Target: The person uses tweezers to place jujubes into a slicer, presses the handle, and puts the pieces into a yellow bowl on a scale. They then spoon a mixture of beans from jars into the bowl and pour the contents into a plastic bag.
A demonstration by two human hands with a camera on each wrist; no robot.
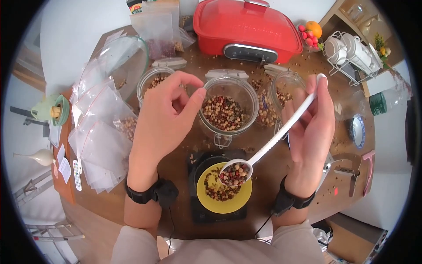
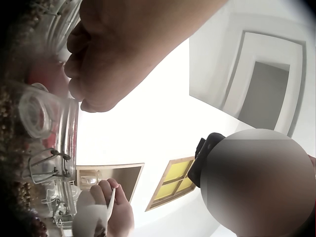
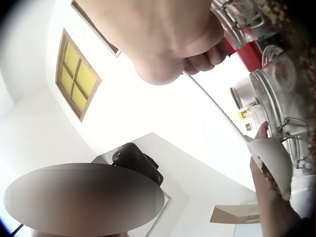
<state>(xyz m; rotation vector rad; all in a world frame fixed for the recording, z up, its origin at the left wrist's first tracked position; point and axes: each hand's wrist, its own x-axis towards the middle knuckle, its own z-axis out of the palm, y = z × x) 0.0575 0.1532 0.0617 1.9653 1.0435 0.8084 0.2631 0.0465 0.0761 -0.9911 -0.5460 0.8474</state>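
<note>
My right hand (image 1: 313, 121) grips a long white spoon (image 1: 281, 130) by the end of its handle. The bowl of the spoon holds mixed peppercorns (image 1: 235, 174), red, pale and dark, above a yellow dish (image 1: 241, 203). More peppercorns lie in that dish, which sits on a black kitchen scale (image 1: 198, 213). My left hand (image 1: 165, 116) hovers with loosely bent fingers and holds nothing, its thumb tip beside the rim of the middle glass jar (image 1: 251, 112). That jar stands lidless side up, part filled with peppercorns. In the right wrist view the spoon (image 3: 271, 160) slants downward from my fingers.
Two more glass jars (image 1: 151, 75) (image 1: 285, 83) flank the middle one. Clear zip bags (image 1: 103, 149) pile up at the left. A red electric cooker (image 1: 246, 28) stands at the back. At the right are a cup rack (image 1: 351, 53), a plastic bottle (image 1: 387, 102) and scattered peppercorns.
</note>
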